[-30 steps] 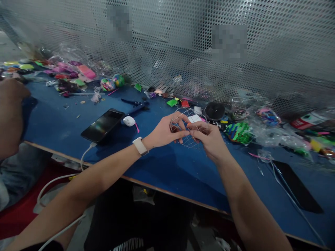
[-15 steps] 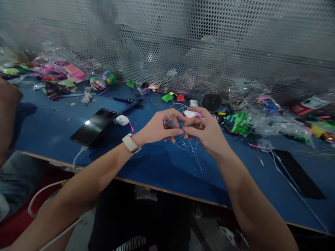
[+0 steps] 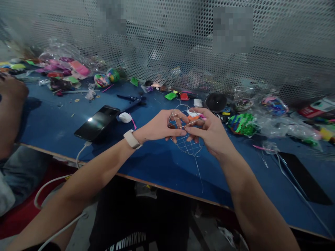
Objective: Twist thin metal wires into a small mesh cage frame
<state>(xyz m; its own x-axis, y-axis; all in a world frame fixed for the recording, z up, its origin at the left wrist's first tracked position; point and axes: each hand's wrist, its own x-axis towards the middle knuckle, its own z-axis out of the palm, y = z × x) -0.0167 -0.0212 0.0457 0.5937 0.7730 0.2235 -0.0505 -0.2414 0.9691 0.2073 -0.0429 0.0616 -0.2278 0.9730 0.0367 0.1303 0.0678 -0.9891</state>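
A round frame of thin silvery wire [image 3: 185,145], crossed by a grid of wires, is held above the blue table [image 3: 157,164]. My left hand [image 3: 167,126] grips its left side, thumb and fingers closed round the wires. On the right side my right hand [image 3: 206,128] pinches the same frame, its thumb tip close to the left thumb tip. A loose wire end [image 3: 199,170] hangs from the frame's lower edge. Fingertips of both hands are partly hidden behind the mesh.
A phone [image 3: 97,122] with a white cable, a white lump [image 3: 125,118] and dark pliers [image 3: 131,101] lie left. Coloured clay packets, plastic bags and a bottle [image 3: 318,107] line the perforated metal screen [image 3: 162,42]. A dark tablet-like slab [image 3: 305,177] lies right; another person's hand [image 3: 13,90] is far left.
The wire frame has turned slightly, so its grid shows more openly and the loose end hangs lower. Both hands keep their hold. The whole view has shifted a little.
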